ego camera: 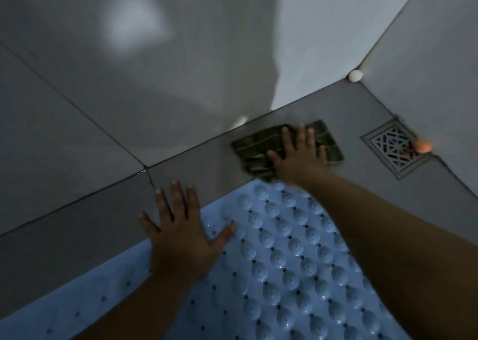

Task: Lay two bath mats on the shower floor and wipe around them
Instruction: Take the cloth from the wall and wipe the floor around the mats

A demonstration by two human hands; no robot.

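Note:
A light blue bath mat (279, 257) with raised round bumps and small dark holes lies flat on the grey shower floor (196, 169), filling the lower middle of the view. My left hand (181, 231) rests flat with fingers spread on the mat's far edge, fingertips reaching onto the bare floor. My right hand (300, 153) presses flat on a dark green striped cloth (261, 148) that lies on the floor strip between the mat and the wall. Only one mat can be told apart.
Grey wall tiles (129, 81) rise at the left and a second wall meets them at the corner on the right. A square metal drain grate (393, 146) sits in the floor at the right, with a small orange object (423, 146) beside it. A white round cap (355, 75) marks the corner.

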